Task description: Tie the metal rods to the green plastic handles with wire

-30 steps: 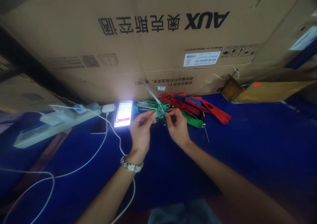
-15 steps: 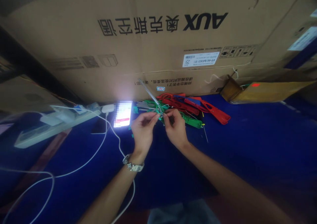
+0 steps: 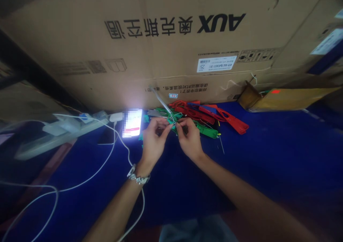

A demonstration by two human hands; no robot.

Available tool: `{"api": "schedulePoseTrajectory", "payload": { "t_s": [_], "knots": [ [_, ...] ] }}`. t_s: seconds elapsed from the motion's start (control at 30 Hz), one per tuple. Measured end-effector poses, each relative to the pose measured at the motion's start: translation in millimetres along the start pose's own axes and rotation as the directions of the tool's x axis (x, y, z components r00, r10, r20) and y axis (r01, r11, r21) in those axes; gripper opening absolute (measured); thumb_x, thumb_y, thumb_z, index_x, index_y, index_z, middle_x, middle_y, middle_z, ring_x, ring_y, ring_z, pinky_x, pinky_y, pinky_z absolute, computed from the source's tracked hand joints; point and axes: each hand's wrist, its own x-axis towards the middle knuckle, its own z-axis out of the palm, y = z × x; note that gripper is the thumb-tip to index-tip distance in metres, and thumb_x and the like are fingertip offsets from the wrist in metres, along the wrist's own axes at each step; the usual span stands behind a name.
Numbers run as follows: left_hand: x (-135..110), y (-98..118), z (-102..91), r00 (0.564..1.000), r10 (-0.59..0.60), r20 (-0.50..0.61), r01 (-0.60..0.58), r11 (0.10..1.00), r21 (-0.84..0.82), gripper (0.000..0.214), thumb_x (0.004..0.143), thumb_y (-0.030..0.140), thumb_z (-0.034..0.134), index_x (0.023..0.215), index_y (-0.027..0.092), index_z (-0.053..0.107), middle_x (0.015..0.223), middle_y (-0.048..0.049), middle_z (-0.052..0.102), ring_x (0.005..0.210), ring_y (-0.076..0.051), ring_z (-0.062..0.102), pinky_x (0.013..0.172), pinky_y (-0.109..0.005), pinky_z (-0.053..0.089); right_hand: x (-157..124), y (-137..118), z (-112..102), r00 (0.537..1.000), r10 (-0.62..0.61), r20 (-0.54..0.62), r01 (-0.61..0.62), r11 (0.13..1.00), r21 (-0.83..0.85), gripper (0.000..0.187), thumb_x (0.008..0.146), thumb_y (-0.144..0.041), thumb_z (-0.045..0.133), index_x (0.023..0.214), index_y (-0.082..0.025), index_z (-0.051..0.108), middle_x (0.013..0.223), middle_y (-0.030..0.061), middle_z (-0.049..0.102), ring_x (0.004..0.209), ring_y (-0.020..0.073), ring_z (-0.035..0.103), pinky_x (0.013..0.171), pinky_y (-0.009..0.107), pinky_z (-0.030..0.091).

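My left hand (image 3: 154, 142), with a metal watch or bracelet on its wrist, pinches a small green piece from the left with thumb and fingertips. My right hand (image 3: 190, 139) is closed in a pinch on the right side of the same piece. From the green piece a thin silvery metal rod (image 3: 162, 101) slants up and to the left. What exactly sits between the fingertips is partly hidden and blurred. Just behind the hands lie several more metal rods (image 3: 154, 112), a green plastic handle-like part (image 3: 210, 131) and red plastic handle-like parts (image 3: 233, 120).
A lit phone (image 3: 133, 123) stands left of my left hand. Farther left are a white power strip (image 3: 34, 147) and a looping white cable (image 3: 100, 169). A big cardboard box (image 3: 160, 56) rises behind the blue table surface (image 3: 257, 156). At the right lies a yellow packet (image 3: 292, 98).
My left wrist has shifted slightly left and its band has turned a little. Both hands still pinch the green piece, and the rod keeps nearly the same slant.
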Motion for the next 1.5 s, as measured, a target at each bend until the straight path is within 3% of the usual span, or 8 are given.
{"api": "schedulePoseTrajectory", "payload": {
  "t_s": [0.23,0.47,0.57,0.73,0.9,1.07,1.27,1.5],
  "knots": [
    [-1.6,1.2,-0.7,0.992,0.128,-0.012,-0.120,0.953,0.279,0.011,0.086,0.024,0.073,0.095,0.021,0.068,0.087,-0.0021,0.071,0.068,-0.014,0.063,0.064,-0.026,0.051,-1.9,0.5,1.7,1.000,0.009,0.019,-0.009,1.000,0.003,0.014,0.092,-0.028,0.056,0.081,-0.023,0.051,0.094,0.0060,0.064,0.086,0.0202,0.062,0.077,0.035,0.050],
    [-3.9,4.0,-1.1,0.977,0.209,0.050,-0.212,0.899,0.383,0.008,0.089,0.021,0.068,0.097,0.022,0.072,0.092,-0.0030,0.068,0.073,-0.016,0.064,0.067,-0.028,0.052,-4.0,-0.6,3.4,0.999,0.040,0.018,-0.040,0.999,0.009,0.013,0.095,-0.030,0.053,0.084,-0.023,0.050,0.095,0.0061,0.066,0.083,0.0195,0.063,0.074,0.035,0.050],
    [-4.7,3.8,0.5,0.983,0.181,0.014,-0.174,0.923,0.343,0.006,0.089,0.024,0.070,0.093,0.022,0.074,0.091,-0.0034,0.064,0.077,-0.017,0.064,0.068,-0.029,0.055,-4.2,-1.8,4.3,0.999,0.042,-0.001,-0.042,0.999,0.003,0.013,0.095,-0.029,0.051,0.084,-0.024,0.048,0.096,0.0061,0.066,0.080,0.0187,0.063,0.072,0.034,0.049],
    [-5.5,-2.1,4.3,0.996,0.064,-0.059,-0.052,0.981,0.189,0.012,0.085,0.030,0.072,0.090,0.020,0.074,0.109,-0.0094,0.065,0.099,-0.022,0.067,0.074,-0.031,0.059,-5.2,-2.5,5.8,1.000,0.006,0.003,-0.006,1.000,0.008,0.013,0.095,-0.026,0.051,0.083,-0.024,0.046,0.097,0.0064,0.066,0.080,0.0188,0.063,0.072,0.034,0.049],
    [-4.9,-6.6,6.1,0.985,-0.173,-0.010,0.172,0.983,-0.059,0.020,0.081,0.035,0.077,0.090,0.017,0.074,0.083,-0.0058,0.075,0.072,-0.019,0.071,0.070,-0.033,0.061,-5.7,-1.5,5.5,1.000,0.003,0.005,-0.003,1.000,-0.010,0.013,0.093,-0.025,0.052,0.081,-0.023,0.047,0.097,0.0070,0.066,0.084,0.0197,0.064,0.074,0.035,0.050],
    [-2.8,0.5,6.5,0.961,-0.266,-0.075,0.251,0.953,-0.172,0.029,0.071,0.041,0.084,0.081,0.015,0.075,0.082,-0.0057,0.076,0.072,-0.019,0.071,0.065,-0.031,0.063,-5.0,-3.1,5.2,1.000,-0.025,0.003,0.025,1.000,-0.018,0.012,0.092,-0.022,0.053,0.080,-0.023,0.049,0.098,0.0075,0.065,0.089,0.0208,0.064,0.076,0.036,0.050],
    [-4.1,0.2,11.6,0.950,-0.262,-0.168,0.226,0.952,-0.205,0.030,0.071,0.045,0.083,0.076,0.016,0.076,0.109,-0.0096,0.073,0.081,-0.020,0.072,0.063,-0.032,0.063,-5.4,-6.0,6.3,0.999,-0.054,-0.002,0.054,0.998,-0.020,0.013,0.091,-0.021,0.053,0.080,-0.024,0.046,0.097,0.0074,0.065,0.088,0.0206,0.065,0.075,0.035,0.050],
    [-7.3,-4.9,12.9,0.973,-0.122,-0.197,0.118,0.992,-0.034,0.022,0.079,0.039,0.078,0.078,0.017,0.076,0.103,-0.0086,0.070,0.084,-0.020,0.068,0.069,-0.033,0.059,-7.6,-7.2,7.0,0.999,-0.038,-0.004,0.038,0.999,-0.022,0.012,0.091,-0.022,0.054,0.080,-0.023,0.048,0.098,0.0074,0.065,0.090,0.0208,0.065,0.077,0.035,0.050]
  ]
}}
